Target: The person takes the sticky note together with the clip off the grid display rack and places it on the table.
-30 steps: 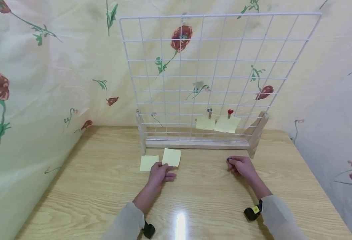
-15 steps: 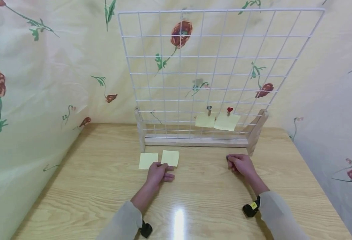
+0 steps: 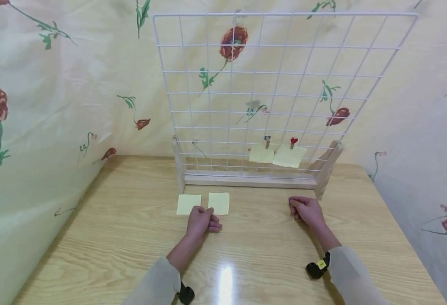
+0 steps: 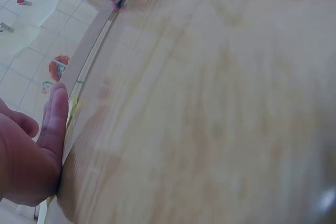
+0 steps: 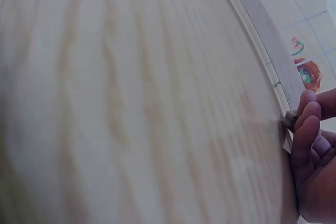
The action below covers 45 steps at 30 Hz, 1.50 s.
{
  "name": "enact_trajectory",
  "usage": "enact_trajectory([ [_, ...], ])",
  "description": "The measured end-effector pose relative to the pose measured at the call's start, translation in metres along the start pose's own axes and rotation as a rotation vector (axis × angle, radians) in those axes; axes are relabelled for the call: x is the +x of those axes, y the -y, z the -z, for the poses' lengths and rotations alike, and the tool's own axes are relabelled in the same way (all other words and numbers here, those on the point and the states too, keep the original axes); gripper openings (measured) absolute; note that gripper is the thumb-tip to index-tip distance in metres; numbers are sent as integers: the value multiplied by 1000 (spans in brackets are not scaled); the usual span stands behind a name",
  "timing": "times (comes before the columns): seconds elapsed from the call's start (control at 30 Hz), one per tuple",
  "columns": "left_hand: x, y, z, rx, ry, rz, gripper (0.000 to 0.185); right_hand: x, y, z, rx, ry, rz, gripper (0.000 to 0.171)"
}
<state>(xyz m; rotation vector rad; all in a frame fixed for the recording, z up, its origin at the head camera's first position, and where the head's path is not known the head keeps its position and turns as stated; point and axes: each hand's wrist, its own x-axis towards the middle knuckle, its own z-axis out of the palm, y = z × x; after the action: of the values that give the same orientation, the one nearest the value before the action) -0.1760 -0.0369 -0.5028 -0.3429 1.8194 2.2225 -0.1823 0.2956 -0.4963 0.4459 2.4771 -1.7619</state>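
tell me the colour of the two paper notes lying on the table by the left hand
Pale yellow, both notes; clearest in the head view, just beyond the left hand.

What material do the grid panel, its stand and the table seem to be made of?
The grid panel looks like thin metal wire with a white coating: slender, straight, evenly crossed rods. Its stand seems to be pale, unpainted wood with a matte face. The table shows wood grain under a glossy finish that mirrors a light; it may be laminate.

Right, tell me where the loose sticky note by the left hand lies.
In the head view, the sticky note lies on the table, just beyond the left hand, beside a second note.
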Motion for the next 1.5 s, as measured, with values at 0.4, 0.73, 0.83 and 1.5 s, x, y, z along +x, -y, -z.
enact_trajectory([
  [0.4,0,1,-2,18,-13,-38,18,-1,-2,-2,45,-55,-5,36],
  [0.73,0,2,-2,25,-1,-36,16,-1,-4,-2,88,-69,14,37],
  [0.83,-5,-4,-2,39,4,-35,14,-2,-7,-3,113,-85,13,37],
  [1.5,4,16,1,57,45,-170,18,-7,-15,-1,242,-102,106,36],
])
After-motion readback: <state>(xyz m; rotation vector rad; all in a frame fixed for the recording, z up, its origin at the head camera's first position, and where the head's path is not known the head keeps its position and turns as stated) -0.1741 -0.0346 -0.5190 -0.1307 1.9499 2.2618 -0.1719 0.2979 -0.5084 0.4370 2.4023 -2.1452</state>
